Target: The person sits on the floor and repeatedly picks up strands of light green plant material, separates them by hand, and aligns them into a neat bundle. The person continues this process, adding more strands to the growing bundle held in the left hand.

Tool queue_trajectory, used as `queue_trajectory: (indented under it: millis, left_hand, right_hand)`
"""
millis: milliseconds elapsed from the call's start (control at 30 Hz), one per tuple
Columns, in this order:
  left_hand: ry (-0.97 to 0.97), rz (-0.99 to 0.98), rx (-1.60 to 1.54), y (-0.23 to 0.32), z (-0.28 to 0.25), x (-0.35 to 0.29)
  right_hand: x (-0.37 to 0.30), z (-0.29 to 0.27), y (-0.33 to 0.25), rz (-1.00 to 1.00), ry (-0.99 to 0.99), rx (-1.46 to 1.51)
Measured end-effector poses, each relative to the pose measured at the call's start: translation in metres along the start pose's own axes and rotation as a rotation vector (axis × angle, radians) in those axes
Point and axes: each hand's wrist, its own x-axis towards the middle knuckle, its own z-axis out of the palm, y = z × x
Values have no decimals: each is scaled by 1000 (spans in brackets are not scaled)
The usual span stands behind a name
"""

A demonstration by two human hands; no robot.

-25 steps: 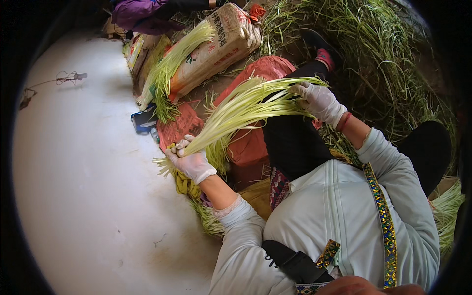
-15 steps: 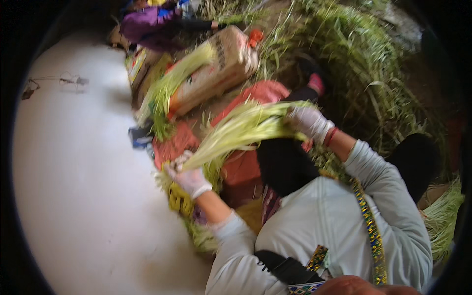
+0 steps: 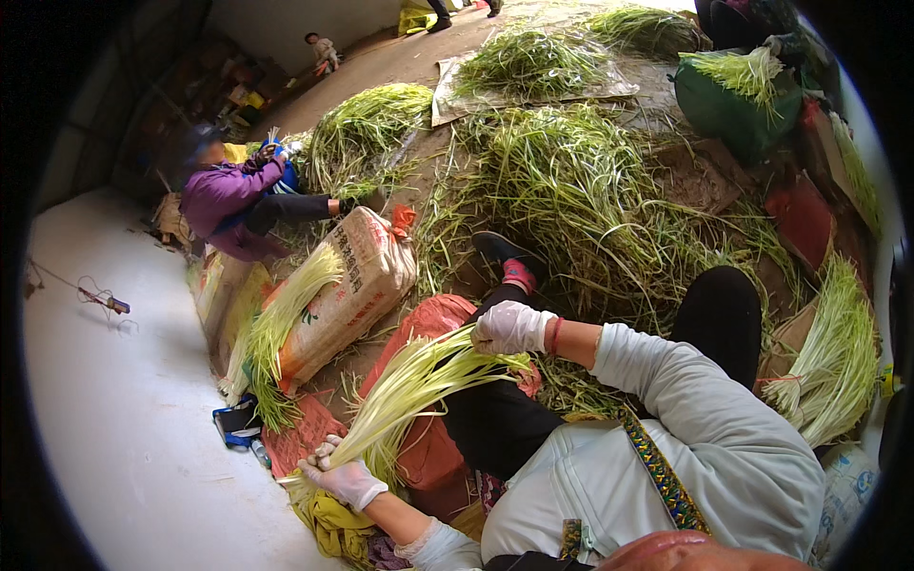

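Observation:
A loose bundle of garlic chives [image 3: 409, 385], long and pale yellow-green, stretches across my lap between my two gloved hands. My left hand [image 3: 345, 479], in a thin whitish glove, is closed round the lower left end. Toward the other end, my right hand [image 3: 512, 329] grips the stalks from above; its fingertips are partly hidden. Below the bundle lies red sacking [image 3: 430, 457]. Just beyond, a second bundle of chives [image 3: 295, 305] rests over a stuffed woven sack [image 3: 373, 262] printed with dark marks.
A large heap of green leaves [image 3: 571, 190] covers the floor ahead, with further heaps behind. A person in purple [image 3: 228, 195] sits at the far left. More chives [image 3: 833, 357] lie at my right. A white wall [image 3: 124, 381] borders my left; yellow-green cloth [image 3: 333, 523] lies below my left hand.
The view has swung upward and grown sharper, bringing the far heaps and the whole seated person in. Both hands still hold the chives, now lower in the picture and farther left.

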Motion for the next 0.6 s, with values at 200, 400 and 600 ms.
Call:
queue_trajectory:
  millis: [200, 400, 600]
  left_hand:
    - [-72, -55, -64, -19, 2, 10]
    - [-79, -124, -69, 12, -10, 24]
    - [-79, -97, -51, 27, -13, 12]
  right_hand:
    - [6, -5, 46, 291, 95, -373]
    - [-64, -20, 123, 653, 270, -212]
    - [-49, -19, 82, 359, 402, 12]
